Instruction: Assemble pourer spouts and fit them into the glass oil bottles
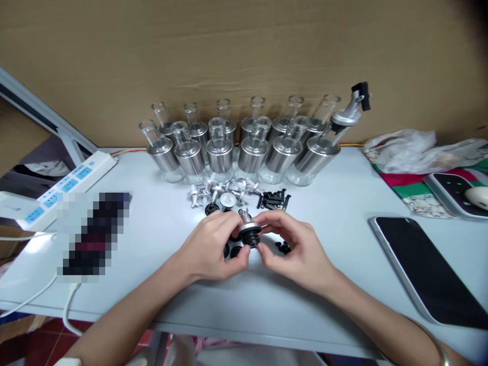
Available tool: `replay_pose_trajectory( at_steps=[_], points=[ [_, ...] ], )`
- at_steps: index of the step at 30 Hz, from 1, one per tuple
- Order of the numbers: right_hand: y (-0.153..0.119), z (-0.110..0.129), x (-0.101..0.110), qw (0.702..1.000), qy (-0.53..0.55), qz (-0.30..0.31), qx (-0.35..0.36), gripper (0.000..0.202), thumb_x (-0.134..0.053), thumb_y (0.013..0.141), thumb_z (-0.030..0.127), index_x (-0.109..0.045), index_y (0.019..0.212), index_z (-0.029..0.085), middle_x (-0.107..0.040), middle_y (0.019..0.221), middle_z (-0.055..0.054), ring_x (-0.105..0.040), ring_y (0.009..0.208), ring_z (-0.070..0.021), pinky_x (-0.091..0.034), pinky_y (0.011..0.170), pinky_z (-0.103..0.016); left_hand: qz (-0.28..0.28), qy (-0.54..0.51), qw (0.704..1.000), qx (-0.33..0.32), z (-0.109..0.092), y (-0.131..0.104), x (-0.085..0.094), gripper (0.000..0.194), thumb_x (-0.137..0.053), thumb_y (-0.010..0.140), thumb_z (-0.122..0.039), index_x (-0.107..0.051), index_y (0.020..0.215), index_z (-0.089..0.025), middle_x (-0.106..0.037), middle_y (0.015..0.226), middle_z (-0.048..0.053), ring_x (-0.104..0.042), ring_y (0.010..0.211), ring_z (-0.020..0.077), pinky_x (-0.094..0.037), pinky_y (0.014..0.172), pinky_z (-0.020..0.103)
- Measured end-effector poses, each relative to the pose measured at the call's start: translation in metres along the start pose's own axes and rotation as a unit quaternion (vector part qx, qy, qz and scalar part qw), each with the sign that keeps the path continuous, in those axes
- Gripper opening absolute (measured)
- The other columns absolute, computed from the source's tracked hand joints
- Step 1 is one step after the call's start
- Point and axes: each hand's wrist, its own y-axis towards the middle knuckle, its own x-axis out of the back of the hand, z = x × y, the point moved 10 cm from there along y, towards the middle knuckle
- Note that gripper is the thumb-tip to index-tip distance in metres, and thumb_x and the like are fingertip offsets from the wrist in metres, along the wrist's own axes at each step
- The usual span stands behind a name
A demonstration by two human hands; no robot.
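Note:
Between my two hands is a bottle pourer (249,230), with a silver spout and disc on top and a black ribbed stopper below. My left hand (217,246) pinches it from the left, thumb at the stopper's lower end. From the right, my right hand (295,246) grips it with thumb and fingertips. Just beyond lie loose silver spout pieces (229,199) in a heap and a pile of black levers (273,199). Black round stoppers (235,250) are partly hidden behind my left hand, and small black parts (282,247) lie behind my right.
Two rows of glass bottles with metal sleeves (221,155) stand at the back; the front right one carries a complete pourer (346,116). A power strip (68,185) and a blurred phone (97,234) are left. Rightward lie a large phone (430,269) and a plastic bag (412,150).

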Motion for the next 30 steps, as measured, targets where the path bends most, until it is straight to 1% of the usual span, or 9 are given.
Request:
replay_pose_trajectory(
  at_steps=[4,8,11,17,24,30],
  points=[
    [0.002,0.0017,-0.0023,1.0,-0.022,0.009,0.007,0.028,-0.058,0.07,0.012,-0.056,0.097,0.019,-0.065,0.087,-0.003,-0.061,0.07,-0.0143,-0.054,0.066,-0.027,-0.007,0.058,0.998,-0.021,-0.0042,0.001,0.0007,0.008,-0.046,0.072,-0.027,-0.044,0.071,-0.02,-0.055,0.061,0.0,-0.05,0.054,0.0158,-0.035,0.053,0.028],
    [0.0037,0.0046,-0.0028,0.999,-0.043,0.015,0.018,0.024,-0.058,0.068,0.013,-0.057,0.092,0.018,-0.064,0.086,-0.004,-0.058,0.066,-0.0133,-0.052,0.061,-0.026,-0.008,0.067,0.998,-0.018,-0.0042,0.0005,-0.0006,0.009,-0.046,0.07,-0.028,-0.042,0.067,-0.02,-0.054,0.056,-0.001,-0.05,0.049,0.0151,-0.033,0.051,0.028],
    [0.0039,0.0047,-0.003,0.999,-0.049,0.021,0.013,0.024,-0.056,0.069,0.012,-0.057,0.092,0.019,-0.065,0.082,-0.003,-0.06,0.066,-0.0132,-0.052,0.062,-0.025,-0.013,0.074,0.997,-0.014,-0.0044,0.0002,-0.0005,0.009,-0.046,0.07,-0.027,-0.043,0.066,-0.02,-0.054,0.054,-0.002,-0.051,0.047,0.0145,-0.033,0.049,0.027],
    [0.003,0.0027,-0.0041,0.998,-0.05,0.03,0.005,0.024,-0.055,0.069,0.013,-0.057,0.093,0.019,-0.067,0.08,-0.002,-0.063,0.071,-0.0148,-0.054,0.066,-0.025,-0.045,0.083,0.995,-0.007,-0.0058,0.0003,0.0032,0.009,-0.045,0.068,-0.027,-0.042,0.063,-0.02,-0.053,0.05,-0.003,-0.05,0.043,0.0134,-0.033,0.047,0.027],
    [0.0033,0.0036,-0.008,0.997,-0.047,0.052,0.017,0.033,-0.054,0.069,0.012,-0.059,0.101,0.017,-0.069,0.083,-0.004,-0.065,0.071,-0.0154,-0.055,0.067,-0.026,-0.047,0.076,0.996,-0.008,-0.0062,0.0006,0.0037,0.011,-0.046,0.065,-0.025,-0.038,0.058,-0.021,-0.049,0.044,-0.005,-0.047,0.039,0.0118,-0.031,0.046,0.026],
    [0.0046,0.0023,-0.0081,0.998,-0.036,0.061,0.004,0.03,-0.055,0.067,0.011,-0.062,0.096,0.016,-0.069,0.08,-0.003,-0.063,0.069,-0.0142,-0.054,0.066,-0.024,-0.037,0.058,0.998,0.001,-0.0019,-0.0006,0.0002,0.013,-0.046,0.064,-0.026,-0.036,0.058,-0.021,-0.048,0.044,-0.005,-0.047,0.04,0.0111,-0.03,0.046,0.025]
  ],
)
